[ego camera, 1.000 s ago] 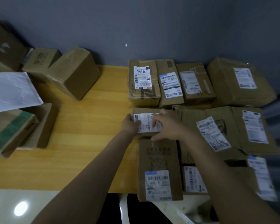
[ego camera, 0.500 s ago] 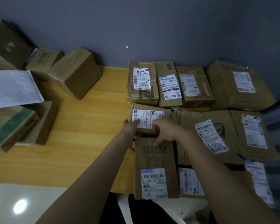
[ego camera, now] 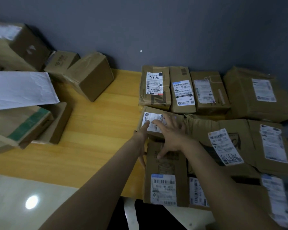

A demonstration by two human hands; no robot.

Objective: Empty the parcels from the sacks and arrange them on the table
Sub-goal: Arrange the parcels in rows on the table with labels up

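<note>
Viewing the head feed, I note both hands flat with fingers straight, gripping nothing. Left hand (ego camera: pixel 144 130) rests at the left edge of the small labelled parcel (ego camera: pixel 150 116). Right hand (ego camera: pixel 172 135) lies over its label, thumb touching the nearer parcel (ego camera: pixel 165 171). Both parcels lie on the wooden table (ego camera: pixel 98 130).
</note>
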